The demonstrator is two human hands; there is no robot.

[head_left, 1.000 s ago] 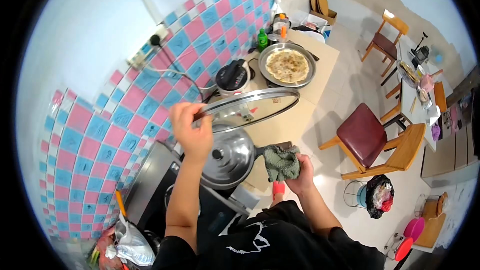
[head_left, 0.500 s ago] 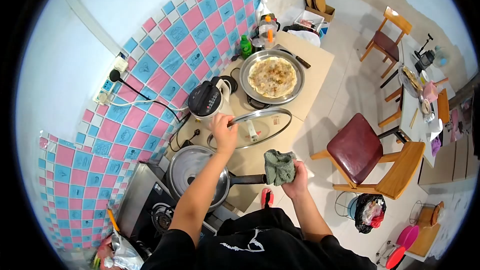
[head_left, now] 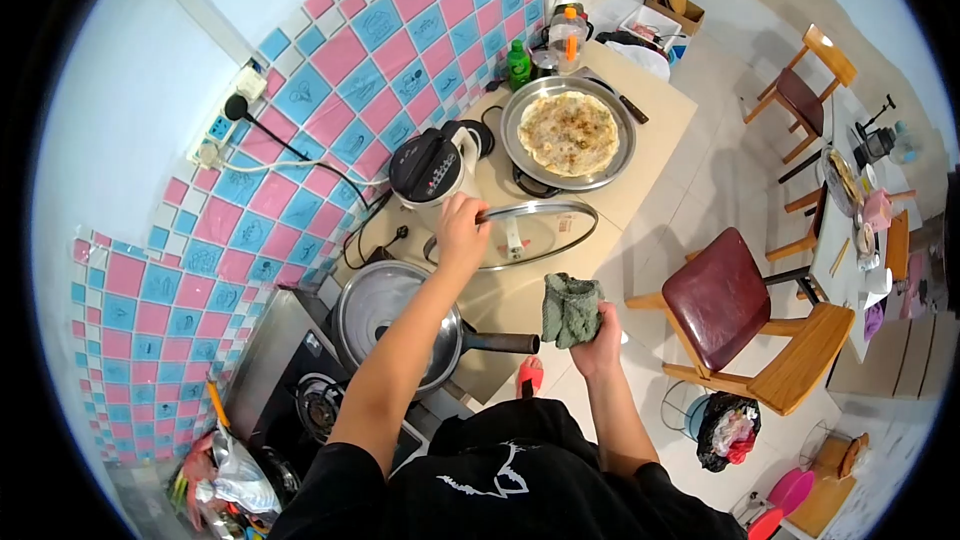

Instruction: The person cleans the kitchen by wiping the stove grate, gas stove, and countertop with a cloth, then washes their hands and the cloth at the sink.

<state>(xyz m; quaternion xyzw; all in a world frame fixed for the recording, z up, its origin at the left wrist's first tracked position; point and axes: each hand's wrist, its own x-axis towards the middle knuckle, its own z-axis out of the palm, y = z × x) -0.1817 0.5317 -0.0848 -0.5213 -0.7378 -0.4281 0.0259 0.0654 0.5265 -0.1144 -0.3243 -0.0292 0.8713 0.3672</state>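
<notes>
My left hand [head_left: 464, 232] grips the rim of a glass lid [head_left: 545, 236], which lies low over the counter beside the white and black appliance [head_left: 428, 168]. In my right hand [head_left: 600, 342] is a folded green cloth [head_left: 571, 311], held off the counter's front edge. Below my left forearm, a metal pan [head_left: 372, 302] sits on the stove, its dark handle [head_left: 503, 343] pointing toward the cloth without touching it. A round tray [head_left: 517, 133] behind the lid holds a flat pancake [head_left: 570, 132].
A knife [head_left: 632, 108], a green bottle [head_left: 518, 66] and an orange-capped bottle [head_left: 567, 38] are at the counter's far end. A red-seated chair [head_left: 718, 298] and a bin with a black bag [head_left: 728, 430] stand on the right. The stove burner [head_left: 318, 405] is at lower left.
The lid has come down from above the pan to low over the counter, still in my left hand. My right hand keeps the cloth, now slightly away from the pan handle.
</notes>
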